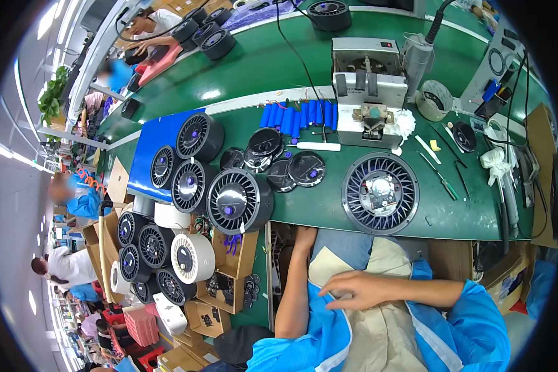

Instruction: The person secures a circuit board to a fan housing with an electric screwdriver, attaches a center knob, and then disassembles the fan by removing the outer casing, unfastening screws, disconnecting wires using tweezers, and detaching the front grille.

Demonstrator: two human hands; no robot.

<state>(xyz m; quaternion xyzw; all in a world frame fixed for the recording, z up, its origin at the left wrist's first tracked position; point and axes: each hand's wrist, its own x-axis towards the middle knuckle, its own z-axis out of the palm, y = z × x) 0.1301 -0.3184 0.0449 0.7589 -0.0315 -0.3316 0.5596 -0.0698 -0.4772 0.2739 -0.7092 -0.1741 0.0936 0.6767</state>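
My right hand (356, 290) lies over my lap with its fingers stretched out toward my left sleeve (325, 325). It holds nothing. At the near edge of the green workbench (316, 214), my left hand (305, 237) reaches to the underside, and its fingers are hidden there. Just beyond my hands on the bench is a round black housing (353, 197) with a vaned ring, its circuit board (381, 192) exposed in the middle. Left of it sit black discs (307, 168) and drum-shaped black units (234, 201) with purple centres.
A grey machine (369, 80) stands behind the housing, beside blue cylindrical cells (297, 118). To the right lie a green-handled screwdriver (447, 188), a white roll (434, 100) and cables. Cardboard boxes (239, 260) and more drums (155, 245) are at left. Other people work farther off.
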